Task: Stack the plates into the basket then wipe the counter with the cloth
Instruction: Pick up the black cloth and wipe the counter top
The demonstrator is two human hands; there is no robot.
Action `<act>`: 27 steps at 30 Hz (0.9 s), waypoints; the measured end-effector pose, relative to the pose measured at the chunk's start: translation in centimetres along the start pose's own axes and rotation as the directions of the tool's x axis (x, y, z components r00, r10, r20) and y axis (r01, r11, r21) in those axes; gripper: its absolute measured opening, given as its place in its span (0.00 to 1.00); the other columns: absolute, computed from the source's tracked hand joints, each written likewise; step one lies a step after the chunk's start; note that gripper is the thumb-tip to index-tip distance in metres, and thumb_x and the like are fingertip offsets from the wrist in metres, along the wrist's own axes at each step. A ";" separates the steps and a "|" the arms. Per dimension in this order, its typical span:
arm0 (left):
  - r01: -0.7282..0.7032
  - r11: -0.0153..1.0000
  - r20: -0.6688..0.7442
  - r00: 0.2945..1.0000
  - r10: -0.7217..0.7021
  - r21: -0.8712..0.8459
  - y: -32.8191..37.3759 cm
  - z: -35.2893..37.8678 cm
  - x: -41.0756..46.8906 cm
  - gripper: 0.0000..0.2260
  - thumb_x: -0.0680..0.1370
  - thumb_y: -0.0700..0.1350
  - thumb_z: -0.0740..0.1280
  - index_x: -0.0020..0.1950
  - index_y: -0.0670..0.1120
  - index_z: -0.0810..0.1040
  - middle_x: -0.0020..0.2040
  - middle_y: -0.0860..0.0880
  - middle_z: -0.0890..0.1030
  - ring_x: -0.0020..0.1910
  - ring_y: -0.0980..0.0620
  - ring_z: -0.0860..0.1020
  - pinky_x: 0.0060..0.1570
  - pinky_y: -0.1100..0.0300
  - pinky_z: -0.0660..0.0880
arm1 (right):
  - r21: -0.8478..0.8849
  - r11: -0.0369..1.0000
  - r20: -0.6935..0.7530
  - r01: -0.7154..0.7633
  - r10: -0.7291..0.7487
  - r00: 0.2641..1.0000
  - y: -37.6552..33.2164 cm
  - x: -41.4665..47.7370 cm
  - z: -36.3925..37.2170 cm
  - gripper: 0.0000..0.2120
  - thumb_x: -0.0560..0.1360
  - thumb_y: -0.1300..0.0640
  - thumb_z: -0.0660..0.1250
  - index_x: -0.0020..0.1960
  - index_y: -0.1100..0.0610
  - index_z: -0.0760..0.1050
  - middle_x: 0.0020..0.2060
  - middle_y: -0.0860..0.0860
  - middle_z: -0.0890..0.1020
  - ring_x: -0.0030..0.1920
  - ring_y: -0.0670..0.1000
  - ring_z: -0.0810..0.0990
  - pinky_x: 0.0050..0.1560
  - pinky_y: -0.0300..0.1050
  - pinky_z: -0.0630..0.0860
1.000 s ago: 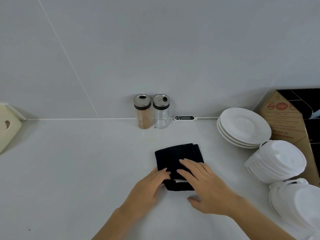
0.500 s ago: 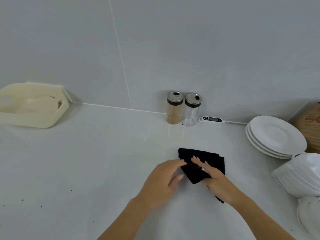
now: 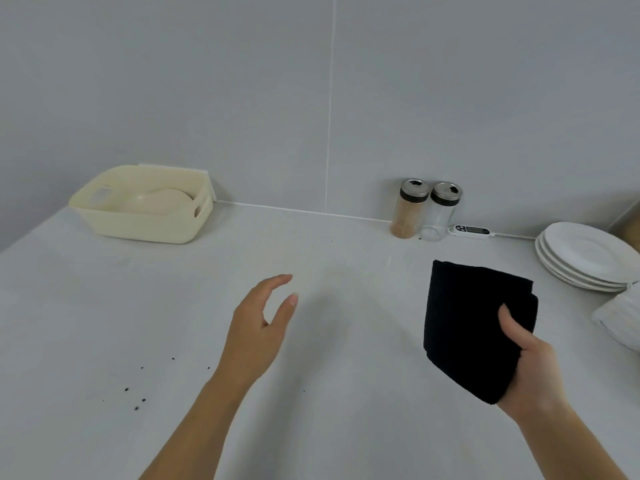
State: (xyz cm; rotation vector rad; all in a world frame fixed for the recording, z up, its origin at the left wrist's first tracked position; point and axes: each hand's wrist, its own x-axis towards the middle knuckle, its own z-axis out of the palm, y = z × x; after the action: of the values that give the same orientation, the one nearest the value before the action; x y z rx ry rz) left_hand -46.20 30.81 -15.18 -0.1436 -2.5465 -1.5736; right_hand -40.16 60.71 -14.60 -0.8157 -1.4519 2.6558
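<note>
Folded black terry cloth now lifted clear of the pale grey table, no longer pressed flat under both palms as half a second ago. Clenched in the right hand, thumb over the front face, fingers hidden behind the fold: a firm grip on the cloth. Left of the cloth, the left hand released from it, hovering with fingers spread and nothing held. Further left and lower, scattered dark crumbs dotting the table, probably the first patch to wipe. Right of the cloth, a stack of round white ceramic plates resting on the table, another white pile just below it, so stacking looks unfinished. Behind the cloth by the wall, two glass shaker jars and a small white digital thermometer. Far left of the cloth, the cream plastic basket, something pale already inside.
</note>
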 end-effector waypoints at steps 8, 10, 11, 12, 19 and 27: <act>0.003 0.998 -0.081 0.997 0.001 0.056 -4.2 -12.7 -4.0 0.19 0.74 0.58 0.60 0.64 0.57 0.72 0.60 0.63 0.72 0.60 0.62 0.71 0.58 0.57 0.70 | 0.087 0.990 -0.041 0.107 -0.104 0.994 7.0 -6.7 5.2 0.12 0.71 0.46 0.66 0.49 0.49 0.83 0.50 0.50 0.85 0.48 0.55 0.84 0.41 0.56 0.81; 0.035 0.998 -0.110 0.994 -0.029 0.049 -5.1 -15.3 -4.9 0.22 0.72 0.61 0.59 0.65 0.57 0.72 0.61 0.62 0.72 0.61 0.62 0.69 0.57 0.60 0.68 | 0.086 0.990 -0.052 0.111 -0.106 0.993 8.2 -7.9 6.2 0.11 0.72 0.46 0.65 0.49 0.48 0.83 0.49 0.50 0.85 0.47 0.54 0.84 0.41 0.56 0.81; 0.047 0.998 -0.122 0.992 -0.042 0.043 -5.4 -16.1 -5.2 0.24 0.71 0.62 0.58 0.65 0.57 0.71 0.61 0.62 0.72 0.61 0.63 0.67 0.57 0.61 0.67 | 0.080 0.991 -0.053 0.107 -0.103 0.993 8.6 -8.4 6.6 0.12 0.72 0.46 0.66 0.50 0.48 0.83 0.50 0.50 0.85 0.48 0.55 0.84 0.43 0.58 0.80; 0.057 0.997 -0.136 0.989 -0.051 0.042 -5.7 -16.9 -5.4 0.24 0.71 0.62 0.58 0.65 0.56 0.71 0.61 0.62 0.71 0.61 0.63 0.67 0.57 0.61 0.66 | 0.069 0.992 -0.059 0.102 -0.098 0.993 8.9 -8.8 7.0 0.12 0.71 0.46 0.66 0.50 0.48 0.83 0.50 0.50 0.85 0.48 0.55 0.84 0.45 0.60 0.79; 0.147 0.988 -0.215 0.967 -0.135 0.044 -8.4 -20.0 -7.0 0.26 0.71 0.64 0.57 0.66 0.55 0.70 0.63 0.59 0.71 0.60 0.62 0.66 0.55 0.61 0.64 | -0.009 0.990 -0.138 0.141 -0.140 0.980 8.7 -10.7 8.4 0.11 0.71 0.44 0.67 0.46 0.49 0.83 0.47 0.48 0.86 0.45 0.54 0.85 0.45 0.61 0.78; 0.197 0.976 -0.179 0.968 -0.178 0.090 -10.0 -18.4 -7.4 0.21 0.75 0.59 0.60 0.66 0.53 0.71 0.67 0.52 0.72 0.51 0.65 0.70 0.53 0.60 0.66 | -0.398 0.894 -0.219 0.206 -0.310 0.925 10.7 -10.4 6.3 0.16 0.76 0.46 0.60 0.59 0.53 0.75 0.39 0.50 0.80 0.39 0.52 0.77 0.36 0.45 0.71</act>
State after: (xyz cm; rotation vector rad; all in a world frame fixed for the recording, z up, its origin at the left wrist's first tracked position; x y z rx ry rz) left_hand -39.19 9.85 -17.12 0.2412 -2.5647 -1.4334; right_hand -31.46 47.10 -15.74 -0.8923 -1.8539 2.0087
